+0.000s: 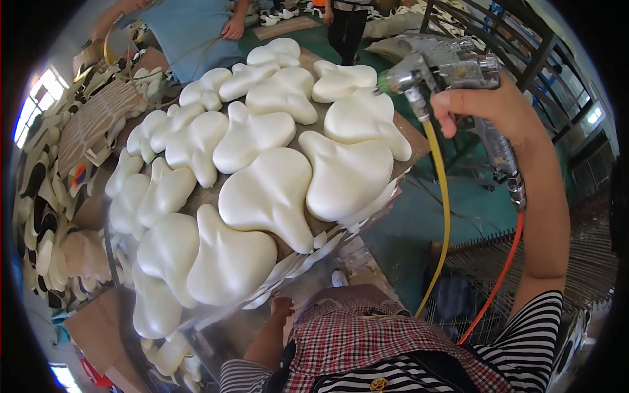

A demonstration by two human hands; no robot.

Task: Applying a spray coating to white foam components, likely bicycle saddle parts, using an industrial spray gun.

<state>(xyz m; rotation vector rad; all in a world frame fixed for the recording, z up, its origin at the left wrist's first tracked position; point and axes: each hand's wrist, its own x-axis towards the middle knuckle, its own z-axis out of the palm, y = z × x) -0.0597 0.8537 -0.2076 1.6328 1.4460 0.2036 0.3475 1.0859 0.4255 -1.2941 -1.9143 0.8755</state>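
My right hand (481,108) is raised at the upper right, fingers wrapped round the handle of a metal spray gun (452,75). The gun's nozzle points left, toward the farther right pieces. A yellow hose (445,196) and an orange hose (501,278) run down from it. Several white bicycle saddle pads (268,193) lie close together, smooth side up, on a brown board (409,141). My left hand (282,306) hangs low by the near edge of the stack, apart from the pads; its fingers are too small and shaded to make out.
Across the board stands a person in a blue apron (190,36); another person in dark trousers (345,33) is farther back. Piles of pads and offcuts (46,196) fill the left side. A dark metal rack (524,49) stands at the right, above a spiky wire rack (544,262).
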